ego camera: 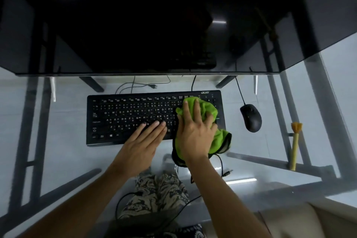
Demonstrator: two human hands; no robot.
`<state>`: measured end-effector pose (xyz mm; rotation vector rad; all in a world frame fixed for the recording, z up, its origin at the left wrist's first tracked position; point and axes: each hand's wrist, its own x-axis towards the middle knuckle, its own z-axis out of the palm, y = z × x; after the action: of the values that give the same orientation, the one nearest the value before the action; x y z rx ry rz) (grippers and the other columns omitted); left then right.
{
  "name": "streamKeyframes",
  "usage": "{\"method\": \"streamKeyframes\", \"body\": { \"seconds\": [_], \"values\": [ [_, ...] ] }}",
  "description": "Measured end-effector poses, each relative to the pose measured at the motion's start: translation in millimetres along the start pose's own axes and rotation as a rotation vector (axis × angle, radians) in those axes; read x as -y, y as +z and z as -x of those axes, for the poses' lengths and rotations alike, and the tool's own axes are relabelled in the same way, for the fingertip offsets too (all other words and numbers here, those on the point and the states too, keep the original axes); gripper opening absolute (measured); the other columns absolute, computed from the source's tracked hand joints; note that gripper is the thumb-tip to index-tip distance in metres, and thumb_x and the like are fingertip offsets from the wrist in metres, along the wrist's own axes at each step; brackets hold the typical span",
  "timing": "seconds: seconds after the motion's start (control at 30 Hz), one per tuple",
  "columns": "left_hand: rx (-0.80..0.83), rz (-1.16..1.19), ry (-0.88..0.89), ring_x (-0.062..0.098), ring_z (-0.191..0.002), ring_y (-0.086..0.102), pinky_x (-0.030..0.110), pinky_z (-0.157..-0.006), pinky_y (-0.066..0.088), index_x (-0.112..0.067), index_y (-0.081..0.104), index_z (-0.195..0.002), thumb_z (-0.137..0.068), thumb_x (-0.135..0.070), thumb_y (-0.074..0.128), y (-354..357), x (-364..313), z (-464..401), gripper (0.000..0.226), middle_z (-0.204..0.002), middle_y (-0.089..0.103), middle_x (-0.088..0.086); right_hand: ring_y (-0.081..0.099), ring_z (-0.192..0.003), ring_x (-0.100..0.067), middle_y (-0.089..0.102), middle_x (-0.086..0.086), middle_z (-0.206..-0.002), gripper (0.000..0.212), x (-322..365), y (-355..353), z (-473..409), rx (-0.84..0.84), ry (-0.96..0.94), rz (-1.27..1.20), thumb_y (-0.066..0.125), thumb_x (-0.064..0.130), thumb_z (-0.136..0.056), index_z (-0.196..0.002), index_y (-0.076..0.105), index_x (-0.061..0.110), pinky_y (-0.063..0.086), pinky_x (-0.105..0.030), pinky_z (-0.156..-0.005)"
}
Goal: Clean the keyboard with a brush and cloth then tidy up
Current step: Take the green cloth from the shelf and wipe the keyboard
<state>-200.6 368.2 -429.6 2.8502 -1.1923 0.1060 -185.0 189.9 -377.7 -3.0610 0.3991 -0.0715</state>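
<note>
**Cloth pass on the right end of the keyboard**

The right hand (195,131) lies flat, fingers straight and spread, pressing a green cloth (206,110) onto the keys. The cloth is bunched under and ahead of the fingers, and a loose tail of it spills off the near edge of the keyboard (125,116) below the wrist. The left hand (144,141) rests just beside the right one, fingers straight and close together, its fingertips on the lower key rows; it holds nothing and seems to be steadying the board.

Out to the right of the right hand sits a mouse (251,118), apart from the keyboard. Farther right again, well clear of both hands, a yellow brush (295,145) lies on the glass desk (58,121), bristles pointing away from the person. A dark monitor (135,25) stands beyond the keyboard.

Judged from this, the wiping step is under way and tidying is still to come.

Risks from here:
- The hanging tail could snag a cable (220,162) seen below the glass edge, or drag across the desk and pick up grit.
- A hard sideways swipe may slide the keyboard on the smooth glass if the left hand lifts.
- A wide stroke to the right could knock the mouse.
- A bunched cloth may catch a key edge and lift a cap.
</note>
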Motion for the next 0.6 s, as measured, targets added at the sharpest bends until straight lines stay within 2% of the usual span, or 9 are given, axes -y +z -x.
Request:
{"method": "streamKeyframes", "body": {
  "seconds": [0.07, 0.13, 0.17, 0.23, 0.3, 0.33, 0.4, 0.47, 0.6],
  "values": [
    [-0.004, -0.006, 0.005, 0.024, -0.145, 0.022, 0.046, -0.116, 0.019, -0.007, 0.025, -0.149, -0.086, -0.009, 0.039, 2, 2, 2, 0.065, -0.157, 0.024, 0.008, 0.057, -0.104, -0.042, 0.057, -0.010, -0.138, 0.048, -1, 0, -2, -0.020, -0.166, 0.023, 0.062, 0.031, -0.089, -0.136, 0.055, 0.022, 0.051, -0.045, -0.077],
    [-0.010, -0.009, 0.011, 0.023, -0.146, 0.021, 0.045, -0.117, 0.018, -0.006, 0.025, -0.150, -0.079, -0.003, 0.040, 2, 4, 3, 0.073, -0.158, 0.022, 0.008, 0.058, -0.104, -0.042, 0.058, -0.010, -0.136, 0.054, -24, 0, -15, -0.005, -0.328, 0.065, 0.069, 0.024, -0.085, -0.137, 0.054, 0.022, 0.055, -0.047, -0.078],
    [-0.015, -0.006, 0.011, 0.023, -0.146, 0.020, 0.045, -0.117, 0.018, -0.006, 0.024, -0.150, -0.077, -0.001, 0.039, 2, 4, 3, 0.074, -0.158, 0.022, 0.008, 0.058, -0.104, -0.042, 0.058, -0.010, -0.137, 0.056, -39, -1, -24, 0.002, -0.335, 0.077, 0.068, 0.022, -0.086, -0.139, 0.052, 0.023, 0.056, -0.047, -0.077],
    [-0.018, 0.017, 0.007, 0.023, -0.146, 0.021, 0.046, -0.116, 0.020, -0.006, 0.022, -0.150, -0.077, 0.001, 0.036, 3, 3, 3, 0.075, -0.158, 0.021, 0.008, 0.056, -0.100, -0.040, 0.058, -0.009, -0.136, 0.047, -64, -4, -41, -0.019, -0.184, 0.032, 0.059, 0.026, -0.092, -0.139, 0.051, 0.023, 0.054, -0.044, -0.073],
    [-0.012, 0.030, 0.003, 0.023, -0.145, 0.021, 0.046, -0.116, 0.020, -0.006, 0.019, -0.151, -0.079, 0.001, 0.033, 2, 2, 2, 0.074, -0.157, 0.021, 0.009, 0.054, -0.096, -0.039, 0.059, -0.010, -0.134, 0.039, -65, -3, -52, -0.045, -0.007, -0.039, 0.051, 0.030, -0.097, -0.135, 0.055, 0.023, 0.051, -0.042, -0.071],
    [-0.014, 0.030, 0.000, 0.023, -0.145, 0.022, 0.045, -0.116, 0.021, -0.006, 0.019, -0.151, -0.080, 0.001, 0.032, 2, 2, 2, 0.073, -0.157, 0.022, 0.009, 0.054, -0.098, -0.038, 0.059, -0.009, -0.134, 0.039, -57, -3, -56, -0.035, -0.008, -0.042, 0.051, 0.030, -0.097, -0.135, 0.055, 0.023, 0.051, -0.043, -0.073],
    [-0.021, 0.039, -0.031, 0.023, -0.144, 0.023, 0.044, -0.116, 0.021, -0.005, 0.019, -0.151, -0.083, 0.000, 0.034, 2, 4, 2, 0.070, -0.157, 0.024, 0.010, 0.055, -0.103, -0.038, 0.058, -0.009, -0.136, 0.040, -42, -2, -56, -0.015, -0.195, -0.002, 0.055, 0.030, -0.095, -0.135, 0.055, 0.025, 0.052, -0.043, -0.078],
    [-0.027, 0.068, -0.072, 0.024, -0.143, 0.026, 0.042, -0.116, 0.021, -0.005, 0.021, -0.150, -0.089, -0.006, 0.037, 1, 5, 2, 0.063, -0.156, 0.027, 0.011, 0.056, -0.101, -0.038, 0.060, -0.008, -0.134, 0.041, -51, -4, -62, -0.002, -0.354, 0.023, 0.058, 0.032, -0.094, -0.135, 0.055, 0.026, 0.053, -0.042, -0.076],
    [-0.022, 0.077, -0.083, 0.024, -0.143, 0.029, 0.042, -0.117, 0.021, -0.004, 0.028, -0.148, -0.092, -0.008, 0.042, 1, 6, 1, 0.058, -0.154, 0.030, 0.011, 0.056, -0.107, -0.038, 0.056, -0.003, -0.139, 0.041, -108, -13, -87, 0.079, -0.347, -0.001, 0.041, 0.041, -0.099, -0.138, 0.051, 0.031, 0.052, -0.046, -0.083]
  ]
}}
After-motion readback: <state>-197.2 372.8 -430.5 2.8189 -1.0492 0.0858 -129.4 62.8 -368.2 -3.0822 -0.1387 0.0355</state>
